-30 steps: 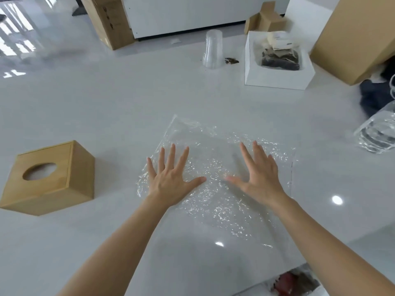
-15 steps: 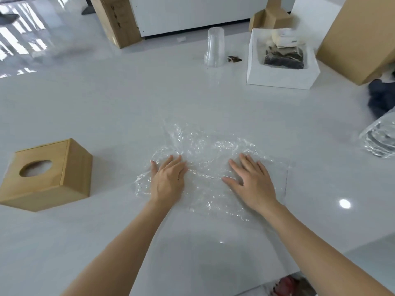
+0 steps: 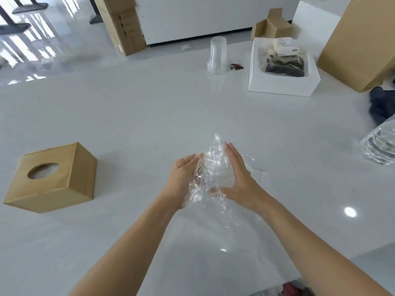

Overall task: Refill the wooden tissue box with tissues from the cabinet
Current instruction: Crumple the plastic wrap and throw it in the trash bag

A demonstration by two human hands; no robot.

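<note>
The wooden tissue box [image 3: 51,178] stands on the white table [image 3: 128,116] at the left, its round top hole showing something pale inside. A crumpled sheet of clear plastic wrap [image 3: 212,163] is bunched up between my two hands near the table's middle. My left hand [image 3: 183,178] is cupped against the wrap's left side, palm turned inward. From the right, my right hand [image 3: 240,178] presses against it with straight fingers and the thumb spread under the bunch. No tissues are visible outside the box.
A stack of clear cups [image 3: 218,55] stands at the back, beside an open white box [image 3: 282,84] of packets. Large cardboard boxes sit back right [image 3: 359,45] and back left [image 3: 121,26]. A clear water bottle [image 3: 380,146] lies at the right edge.
My hands, flat and apart on the spread wrap before, have drawn together and turned palms inward. The flat sheet is now gathered into an upright bunch between them.
</note>
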